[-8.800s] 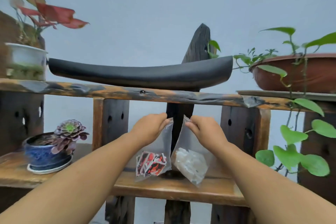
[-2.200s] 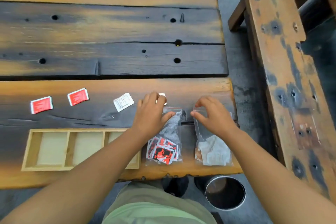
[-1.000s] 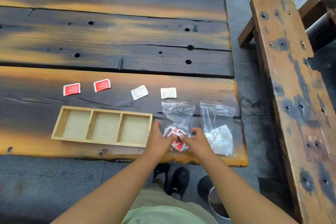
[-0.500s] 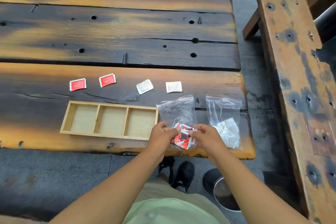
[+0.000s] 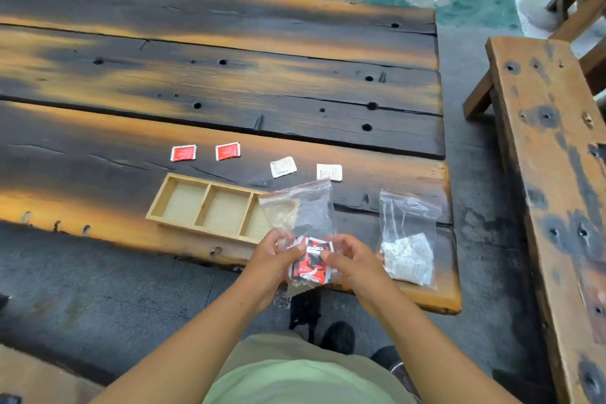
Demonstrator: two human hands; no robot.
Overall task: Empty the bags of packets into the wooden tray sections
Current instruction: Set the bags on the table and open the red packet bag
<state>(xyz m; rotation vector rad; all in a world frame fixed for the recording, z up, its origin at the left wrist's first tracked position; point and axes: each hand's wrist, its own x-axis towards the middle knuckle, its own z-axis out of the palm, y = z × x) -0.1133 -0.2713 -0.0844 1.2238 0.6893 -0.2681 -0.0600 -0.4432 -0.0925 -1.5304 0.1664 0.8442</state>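
Two red packets [image 5: 183,153] lie on the table [image 5: 98,174], at twelve o'clock from the wooden tray [image 5: 156,207]. At the tray's four o'clock, the left hand [image 5: 273,256] and the right hand [image 5: 352,259] pinch the bottom of the bag of red packets [image 5: 308,220], its top overlapping the tray's right section. Two white packets [image 5: 283,167] lie at the bag's twelve o'clock. At three o'clock, the bag of white packets [image 5: 406,239] lies flat.
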